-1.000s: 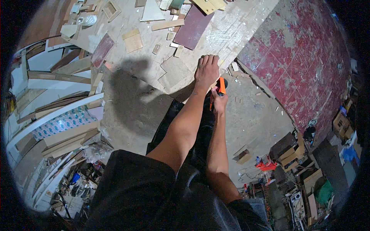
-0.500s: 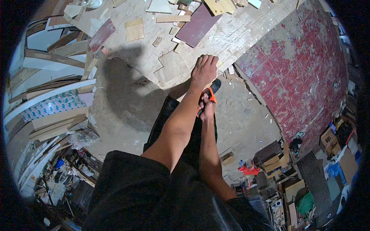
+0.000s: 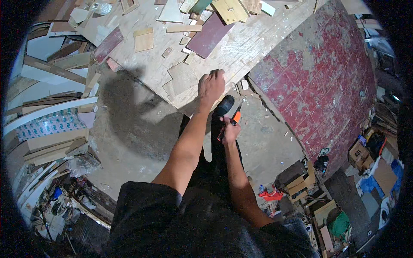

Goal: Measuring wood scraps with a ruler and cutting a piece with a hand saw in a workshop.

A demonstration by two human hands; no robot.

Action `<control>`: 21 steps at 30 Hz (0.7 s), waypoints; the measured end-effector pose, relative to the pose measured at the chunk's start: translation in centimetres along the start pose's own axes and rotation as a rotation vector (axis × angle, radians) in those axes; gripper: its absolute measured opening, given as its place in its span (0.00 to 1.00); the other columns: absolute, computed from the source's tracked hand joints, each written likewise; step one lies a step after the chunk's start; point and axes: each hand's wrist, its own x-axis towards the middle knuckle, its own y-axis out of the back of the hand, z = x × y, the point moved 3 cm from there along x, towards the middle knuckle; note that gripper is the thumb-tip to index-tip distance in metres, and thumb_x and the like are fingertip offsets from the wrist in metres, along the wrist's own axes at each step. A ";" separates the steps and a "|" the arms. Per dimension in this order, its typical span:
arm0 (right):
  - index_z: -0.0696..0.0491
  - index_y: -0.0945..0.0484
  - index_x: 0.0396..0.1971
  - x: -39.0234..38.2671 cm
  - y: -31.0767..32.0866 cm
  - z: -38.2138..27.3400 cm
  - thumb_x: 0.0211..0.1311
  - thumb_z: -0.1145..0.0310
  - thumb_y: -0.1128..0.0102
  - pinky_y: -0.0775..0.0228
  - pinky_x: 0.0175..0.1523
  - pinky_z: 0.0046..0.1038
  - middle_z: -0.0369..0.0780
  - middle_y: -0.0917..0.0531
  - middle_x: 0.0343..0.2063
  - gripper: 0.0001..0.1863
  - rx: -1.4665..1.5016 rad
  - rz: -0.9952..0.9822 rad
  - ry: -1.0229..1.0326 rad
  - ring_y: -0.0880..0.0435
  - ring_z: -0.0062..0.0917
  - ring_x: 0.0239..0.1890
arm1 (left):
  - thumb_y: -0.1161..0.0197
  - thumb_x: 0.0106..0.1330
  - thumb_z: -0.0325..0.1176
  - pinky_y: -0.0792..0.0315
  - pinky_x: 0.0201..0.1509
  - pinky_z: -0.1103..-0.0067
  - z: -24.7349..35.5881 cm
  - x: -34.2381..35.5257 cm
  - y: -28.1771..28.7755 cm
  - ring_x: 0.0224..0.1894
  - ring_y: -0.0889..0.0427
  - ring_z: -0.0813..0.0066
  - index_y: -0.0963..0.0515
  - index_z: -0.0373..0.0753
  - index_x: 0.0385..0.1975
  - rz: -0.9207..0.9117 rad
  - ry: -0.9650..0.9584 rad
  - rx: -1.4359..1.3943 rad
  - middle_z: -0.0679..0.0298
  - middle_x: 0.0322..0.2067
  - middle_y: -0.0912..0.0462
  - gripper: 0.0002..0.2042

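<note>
At the near corner of the pale wooden workbench point(image 3: 232, 64), my left hand point(image 3: 211, 87) rests with its fingers bent. Whatever lies under those fingers is hidden from me. Below and to the right, beyond the bench edge, my right hand point(image 3: 231, 130) is closed round the handle of an orange-and-black handsaw point(image 3: 237, 116). Its narrow blade, seen nearly edge-on, points up and away from me. A thin, stepped pale wood sheet point(image 3: 183, 80) lies on the bench left of my left hand.
Farther back on the bench lie a maroon board point(image 3: 210, 36), a square wood piece point(image 3: 143, 40) and several offcuts. Stacked boards point(image 3: 56, 69) line the left side. Red tiled flooring point(image 3: 318, 86) spreads to the right, and boxes and tools point(image 3: 297, 185) crowd the lower right.
My right hand has drawn the saw down and away from my left hand, so the two are farther apart. The whole view has shifted slightly.
</note>
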 end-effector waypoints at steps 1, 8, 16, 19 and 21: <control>0.51 0.25 0.23 0.0 -0.1 -0.7 0.67 0.63 0.36 0.42 0.18 0.21 0.30 0.29 0.13 0.14 0.013 0.032 -0.001 0.32 0.15 0.12 | 0.40 0.63 0.32 0.28 0.39 0.69 0.1 -0.1 0.1 0.32 0.17 0.61 0.27 0.42 0.44 0.042 0.009 -0.006 0.59 0.28 0.18 0.11; 0.47 0.35 0.20 -4.4 -1.6 -5.2 0.70 0.60 0.40 0.45 0.15 0.22 0.28 0.38 0.11 0.19 0.307 0.006 0.159 0.36 0.16 0.09 | 0.41 0.64 0.31 0.28 0.40 0.70 0.2 -0.7 -0.6 0.32 0.17 0.63 0.27 0.43 0.47 -0.043 0.102 0.066 0.61 0.28 0.18 0.11; 0.48 0.33 0.21 -11.2 -2.7 -8.0 0.67 0.65 0.35 0.45 0.22 0.18 0.26 0.30 0.16 0.18 0.207 -0.020 0.142 0.36 0.10 0.15 | 0.43 0.63 0.29 0.31 0.46 0.70 1.1 -0.1 0.1 0.40 0.22 0.65 0.27 0.43 0.51 -0.033 -0.258 0.037 0.61 0.32 0.18 0.16; 0.49 0.32 0.22 -11.7 -2.9 -8.9 0.67 0.64 0.35 0.44 0.21 0.19 0.27 0.30 0.16 0.17 0.191 -0.036 0.124 0.35 0.12 0.15 | 0.44 0.64 0.29 0.31 0.46 0.69 1.1 0.2 0.2 0.39 0.21 0.62 0.26 0.43 0.50 -0.023 -0.153 -0.028 0.60 0.32 0.18 0.14; 0.50 0.31 0.22 -12.4 -2.8 -9.8 0.68 0.64 0.35 0.43 0.21 0.20 0.28 0.30 0.16 0.16 0.183 -0.044 0.075 0.34 0.13 0.14 | 0.45 0.65 0.30 0.30 0.46 0.69 0.9 0.4 0.3 0.38 0.21 0.61 0.25 0.43 0.48 -0.032 -0.132 -0.032 0.59 0.32 0.19 0.12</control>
